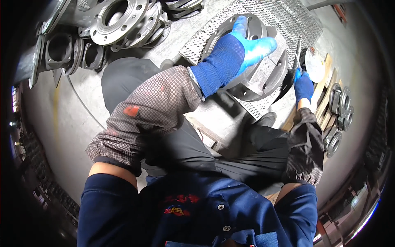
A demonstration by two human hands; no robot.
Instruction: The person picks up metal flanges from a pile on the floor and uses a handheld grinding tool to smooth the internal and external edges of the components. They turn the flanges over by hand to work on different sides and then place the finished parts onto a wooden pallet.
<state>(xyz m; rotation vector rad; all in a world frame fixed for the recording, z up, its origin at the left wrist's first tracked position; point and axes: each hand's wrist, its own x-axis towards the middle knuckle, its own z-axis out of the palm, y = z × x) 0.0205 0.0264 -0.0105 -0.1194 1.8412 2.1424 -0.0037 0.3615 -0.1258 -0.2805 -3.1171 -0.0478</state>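
A grey flanged metal casting [269, 76] with bolt holes around its rims rests on a patterned metal plate in front of me. My left hand [247, 47], in a blue glove, lies over the top of this casting with its thumb and a finger stretched wide apart. Off to the right, my right hand [304, 85], also gloved in blue, is closed around a thin rod-like tool [299, 49] pointing away from me. Its exact kind does not show. A pale round disc-like thing [315, 65] with a reddish spot is just beyond that hand.
Several flanged metal parts [119, 22] are piled at the far left. The textured metal plate [300, 16] reaches under and beyond the casting. Wooden slats [325, 96] lie at the right, with more ring-shaped metal parts [345, 101] beside them. My knees flank the near side.
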